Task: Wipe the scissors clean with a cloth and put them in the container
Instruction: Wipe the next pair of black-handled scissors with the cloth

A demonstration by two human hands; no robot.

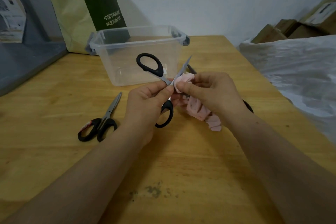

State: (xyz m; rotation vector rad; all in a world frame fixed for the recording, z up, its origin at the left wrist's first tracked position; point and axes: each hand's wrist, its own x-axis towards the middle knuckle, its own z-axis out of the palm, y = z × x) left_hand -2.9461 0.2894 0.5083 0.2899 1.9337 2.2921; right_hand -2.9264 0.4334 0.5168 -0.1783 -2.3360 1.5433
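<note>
My left hand [145, 103] pinches a pair of black-handled scissors [151, 65] near the pivot, holding them spread wide above the table, one handle loop raised and one hanging below the hand. My right hand [209, 94] grips a pink cloth [198, 109] bunched around one blade, whose tip pokes out towards the clear plastic container [138, 49]. The container stands open behind my hands and looks empty. A second pair of black-handled scissors [101, 122] lies shut on the table to the left.
The wooden table [54, 96] bears dark stains near its front edge. A green and yellow bag [87, 11] leans behind the container. A plastic-covered bundle [294, 71] and cardboard boxes [291, 29] sit to the right. Another black handle [248, 105] peeks from behind my right wrist.
</note>
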